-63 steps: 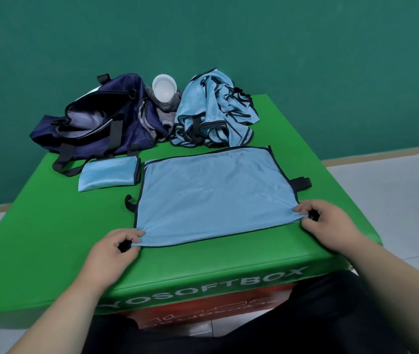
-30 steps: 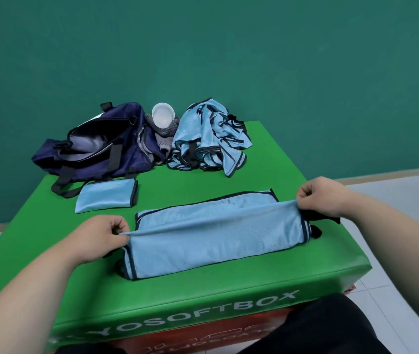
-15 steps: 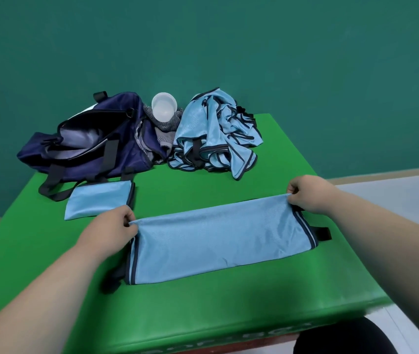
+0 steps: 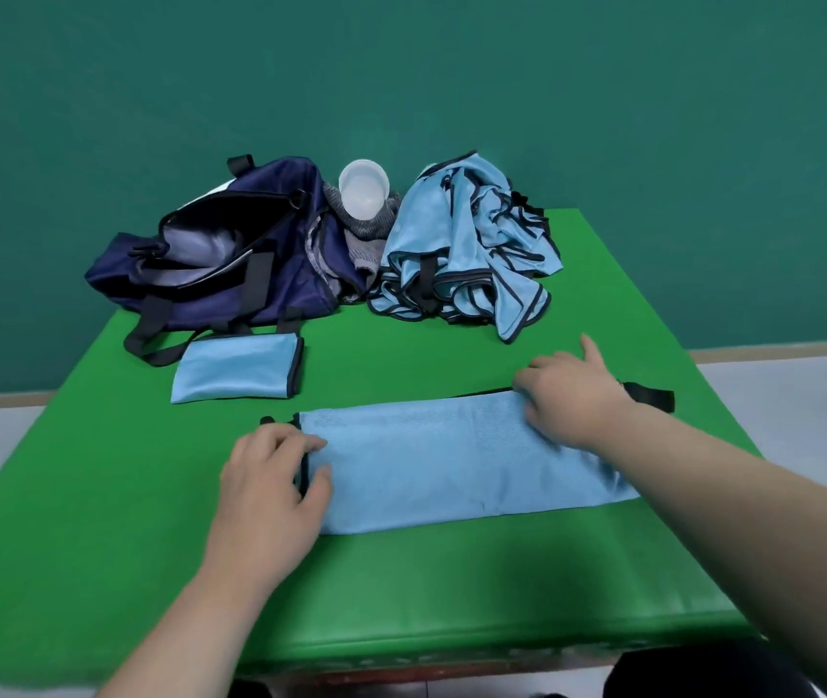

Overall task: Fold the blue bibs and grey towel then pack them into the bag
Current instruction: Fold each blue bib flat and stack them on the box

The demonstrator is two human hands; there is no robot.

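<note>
- On the far left of the green padded table, a navy duffel bag lies with its mouth open toward the viewer, and its black straps trail onto the pad.
- Just in front of the bag lies one folded blue bib, a small neat rectangle that is not yet packed.
- Nearer the viewer, the left hand rests on the left end of a long bib strip. Its fingers are loosely bent and its thumb lies flat on the cloth, closed around nothing.
- This bib strip, light blue with black trim, lies folded lengthwise across the middle of the pad, between the two hands.
- At the back, just right of the bag, a white cup sits on the crumpled grey towel.
- Beside the towel, a pile of unfolded blue bibs is heaped in a tangle.
- To the right, the right hand is blurred. It lies open on the far edge of the strip, fingers spread and holding nothing.
- A black strap tab sticks out past that hand at the strip's right end.
- Risk: the fabric looks slippery, so the layers may slide apart when a hand lifts and the next fold could come out crooked.
- Risk: the loose tab could get caught inside the fold and leave a lump.
- Risk: pulling the towel out later could tip the cup over.
</note>
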